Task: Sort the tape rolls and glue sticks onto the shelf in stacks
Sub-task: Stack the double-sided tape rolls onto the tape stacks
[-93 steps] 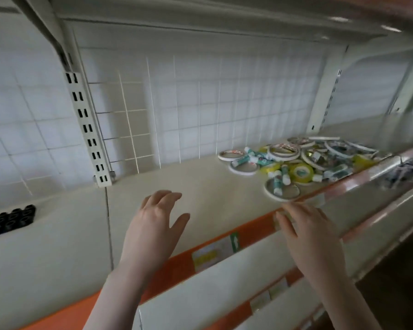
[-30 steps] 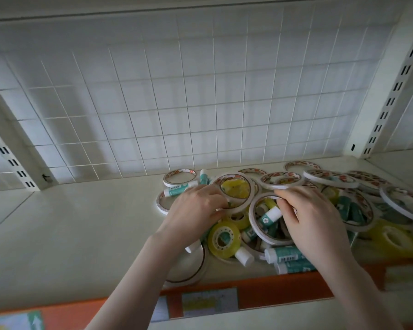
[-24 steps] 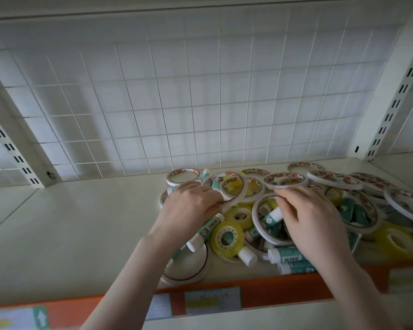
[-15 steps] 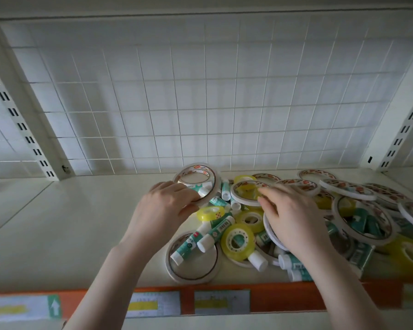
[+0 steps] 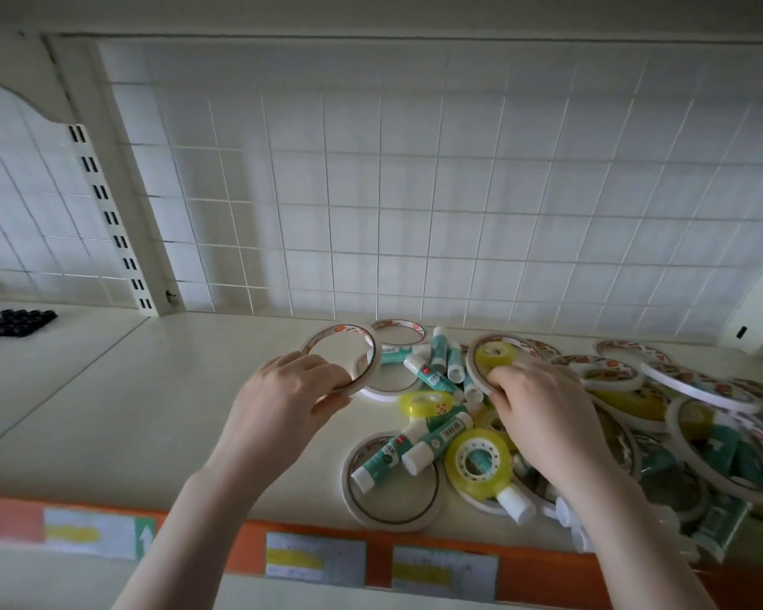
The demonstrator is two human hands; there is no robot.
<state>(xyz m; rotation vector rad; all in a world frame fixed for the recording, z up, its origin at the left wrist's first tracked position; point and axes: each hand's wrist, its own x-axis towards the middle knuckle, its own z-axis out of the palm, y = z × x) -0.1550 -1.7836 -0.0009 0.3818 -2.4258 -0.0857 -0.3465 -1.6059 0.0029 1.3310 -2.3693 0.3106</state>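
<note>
A jumble of thin white tape rings, yellow tape rolls [image 5: 478, 460] and green-and-white glue sticks [image 5: 388, 454] lies on the cream shelf [image 5: 142, 389], right of centre. My left hand [image 5: 289, 391] pinches the near rim of a thin white tape ring [image 5: 341, 336], tilted up off the shelf at the pile's left edge. My right hand [image 5: 542, 411] grips another thin white ring [image 5: 474, 358] raised above the pile, with a yellow roll [image 5: 496, 353] showing through it. A large white ring [image 5: 390, 517] lies flat near the front edge.
A white wire-grid back panel [image 5: 415, 191] closes the shelf behind. A slotted upright [image 5: 111, 222] stands at the left. Small black items [image 5: 14, 321] sit on the neighbouring shelf, far left. An orange front rail [image 5: 247, 552] with price labels runs along the near edge.
Both hands came from the shelf's front rail into the pile. My left hand has lifted a white ring leftward out of the heap, and my right hand has raised another ring.
</note>
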